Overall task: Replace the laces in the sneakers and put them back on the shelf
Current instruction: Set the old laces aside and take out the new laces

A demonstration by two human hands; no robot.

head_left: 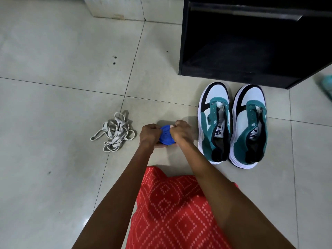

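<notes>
Over my lap, where the red patterned cloth [172,209] covers my knees, both arms reach forward to a small blue bundle of new laces [166,135] held just above the tiled floor [53,105]. My left hand [150,134] cups it from beneath and the side, fingers curled shut against its left edge; my right hand [180,132] pinches its upper right edge, thumb and fingertips pressed together on it. So the bundle sits between the two hands, touching both, its flat blue face turned up toward me. I judge it light, soft and wound tight, likely to spring loose once its wrap gives, so the best hold is at the rim with one hand while the other picks out a free end. Whether a band or tie binds it I cannot tell. Left of my hands, near but apart, the old grey laces [114,133] lie in a limp tangle. Right of my hands stand the two teal and white sneakers [231,126], side by side, unlaced, toes pointing at the black shelf [251,51] beyond them.
</notes>
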